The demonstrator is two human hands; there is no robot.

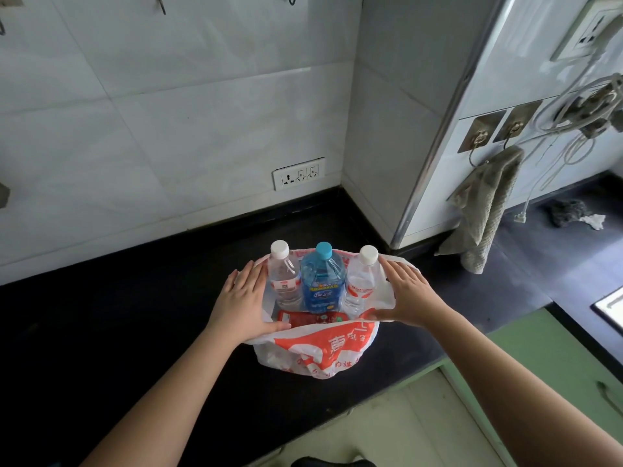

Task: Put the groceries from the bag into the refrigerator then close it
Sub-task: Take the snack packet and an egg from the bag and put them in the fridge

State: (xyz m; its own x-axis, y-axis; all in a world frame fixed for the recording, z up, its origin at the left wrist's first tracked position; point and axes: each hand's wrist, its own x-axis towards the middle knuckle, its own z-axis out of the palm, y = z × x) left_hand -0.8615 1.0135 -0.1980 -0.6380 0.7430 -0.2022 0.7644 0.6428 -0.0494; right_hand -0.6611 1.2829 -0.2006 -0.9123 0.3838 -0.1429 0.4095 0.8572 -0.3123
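Observation:
A white plastic bag point(323, 352) with orange print stands open on the black counter point(135, 315). Upright in it are a clear bottle with a white cap point(285, 284), a blue bottle with a blue cap point(322, 284) and a second clear white-capped bottle point(360, 284). A red packet point(313, 319) lies in front of them. My left hand point(241, 298) presses flat on the bag's left side and my right hand point(408, 291) on its right side. The fingers are straight, with both thumbs along the front rim. No refrigerator is in view.
A wall socket point(298, 173) sits low on the tiled wall behind the bag. To the right, a grey towel point(482, 210) and white cables point(573, 129) hang on a tiled pillar. A dark scrubber point(566, 212) lies on the counter beyond, above a green cabinet point(546, 358).

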